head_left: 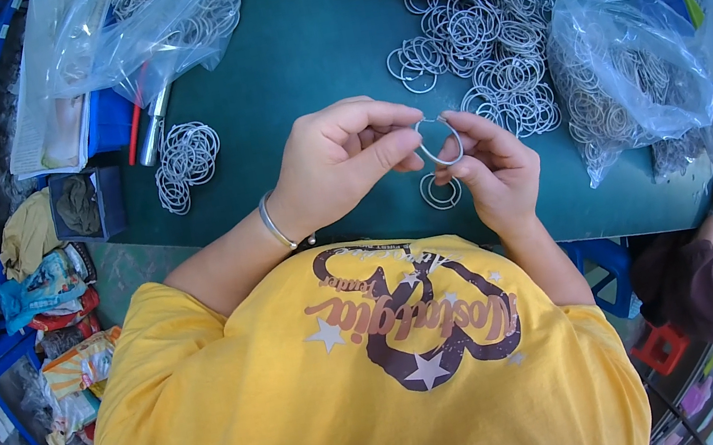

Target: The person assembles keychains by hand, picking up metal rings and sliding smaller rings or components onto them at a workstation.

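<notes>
Small ring stack [186, 162]: seen lying well left of the grip, on the green table [298, 52].
Left hand [337, 164]: closed, the metal ring [440, 143] pinched at its left edge by thumb and forefinger.
Right hand [490, 170]: fingertips closed on the ring's right side.
Loose rings [440, 192]: lying just below the grip.
Ring heap [470, 2]: spread above it.
Bagged rings [625, 70]: set to the right.

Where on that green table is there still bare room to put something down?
Bare green table lies between the small ring heap, the clear bag and the big ring pile. The right side is crowded by that pile and a full bag. Left hand and right hand hold one ring.
</notes>
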